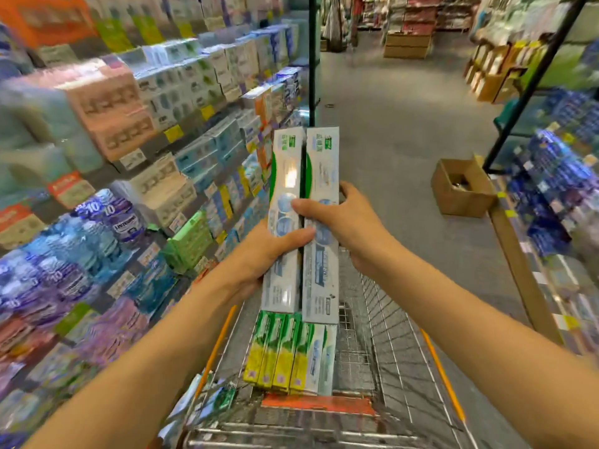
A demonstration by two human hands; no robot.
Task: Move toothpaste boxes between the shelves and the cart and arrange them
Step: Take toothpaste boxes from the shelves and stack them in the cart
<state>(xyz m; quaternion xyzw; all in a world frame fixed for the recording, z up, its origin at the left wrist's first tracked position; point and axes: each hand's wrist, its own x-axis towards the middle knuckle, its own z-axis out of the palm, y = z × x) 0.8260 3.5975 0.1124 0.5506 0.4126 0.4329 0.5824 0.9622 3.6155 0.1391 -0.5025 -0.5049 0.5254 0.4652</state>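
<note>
Two long white toothpaste boxes with green and blue print are held side by side above the cart. My left hand point(259, 254) grips the left box point(285, 176) near its lower half, thumb across the front. My right hand point(346, 222) grips the right box point(322, 166), thumb on its front and fingers round its right edge. Below them, in the wire cart point(382, 319), lies a row of several green, yellow and white toothpaste boxes point(285, 351). Shelves point(168, 150) of boxed goods run along the left.
An open cardboard box point(460, 189) sits on the floor to the right of the cart. More shelving point(557, 189) with blue packs lines the right side. A dark upright post point(311, 59) stands at the left shelf's end. Grey aisle floor stretches ahead.
</note>
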